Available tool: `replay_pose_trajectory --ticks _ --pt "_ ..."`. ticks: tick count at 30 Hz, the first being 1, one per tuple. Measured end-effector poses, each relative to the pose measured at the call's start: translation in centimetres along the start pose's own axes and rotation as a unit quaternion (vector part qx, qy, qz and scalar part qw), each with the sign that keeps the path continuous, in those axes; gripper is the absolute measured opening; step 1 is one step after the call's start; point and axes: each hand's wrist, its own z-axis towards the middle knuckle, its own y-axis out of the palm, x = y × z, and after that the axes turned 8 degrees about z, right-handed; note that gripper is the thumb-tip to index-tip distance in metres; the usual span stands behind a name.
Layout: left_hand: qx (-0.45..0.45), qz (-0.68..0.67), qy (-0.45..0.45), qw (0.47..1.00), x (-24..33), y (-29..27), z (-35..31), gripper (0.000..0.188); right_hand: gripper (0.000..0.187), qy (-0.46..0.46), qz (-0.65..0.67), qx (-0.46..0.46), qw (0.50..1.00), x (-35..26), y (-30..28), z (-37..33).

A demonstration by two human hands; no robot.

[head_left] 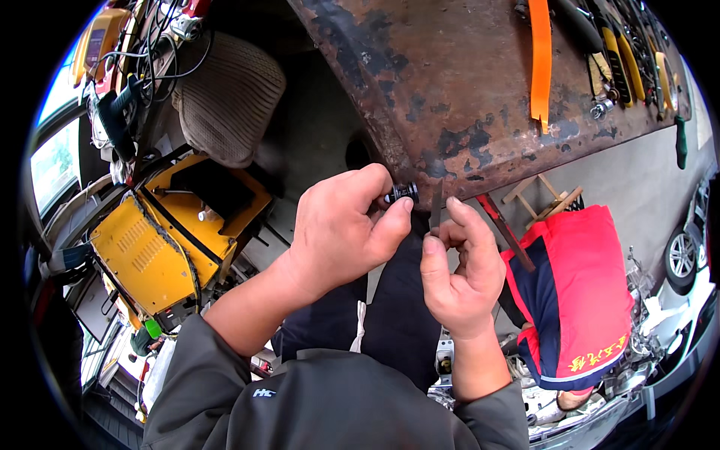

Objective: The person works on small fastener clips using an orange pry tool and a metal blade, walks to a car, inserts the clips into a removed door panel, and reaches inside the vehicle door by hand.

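Note:
My left hand (pixel 337 229) is closed round a small black ridged cylinder (pixel 403 193), pinched between thumb and curled forefinger with its end sticking out. In my right hand (pixel 465 277), thumb and fingers grip a thin, flat, grey metal blade (pixel 436 206) that points away from me. The blade is slightly blurred, and its lower end is hidden in the fingers. A short gap separates it from the cylinder. Both hands are raised in front of my body, at the near corner of a rusty metal workbench (pixel 420 67).
On the bench lie an orange strip (pixel 540 67), pliers with yellow-and-black handles (pixel 616 64) and a small socket (pixel 601 109). At left stand a fabric-covered chair (pixel 232 97) and a yellow machine (pixel 142 259). Someone in a red-and-navy jacket (pixel 585 292) bends over at right, near a car wheel (pixel 681 259).

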Motion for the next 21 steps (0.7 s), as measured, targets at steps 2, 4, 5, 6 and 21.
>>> replay_pose_trajectory --ticks 2,4,5,6,21 --pt "-0.006 -0.008 -0.002 1.000 0.1 0.0 0.0 0.025 0.049 -0.033 -0.037 -0.007 0.999 0.1 -0.2 0.4" --pt "-0.005 -0.027 -0.002 1.000 0.2 0.1 0.0 0.026 0.048 -0.109 -0.101 -0.035 0.988 0.5 -0.3 0.5" --pt "-0.005 -0.027 -0.002 1.000 0.2 0.1 0.0 0.026 0.048 -0.114 -0.108 -0.029 0.987 0.6 -0.2 0.5" --pt "-0.004 -0.030 -0.003 1.000 0.3 0.2 0.1 0.026 0.048 -0.114 -0.108 -0.029 0.987 0.8 -0.2 0.5" --pt "0.020 -0.047 0.010 0.999 -0.1 0.9 0.0 0.029 0.063 -0.160 -0.166 -0.042 0.972 1.2 0.1 0.4"
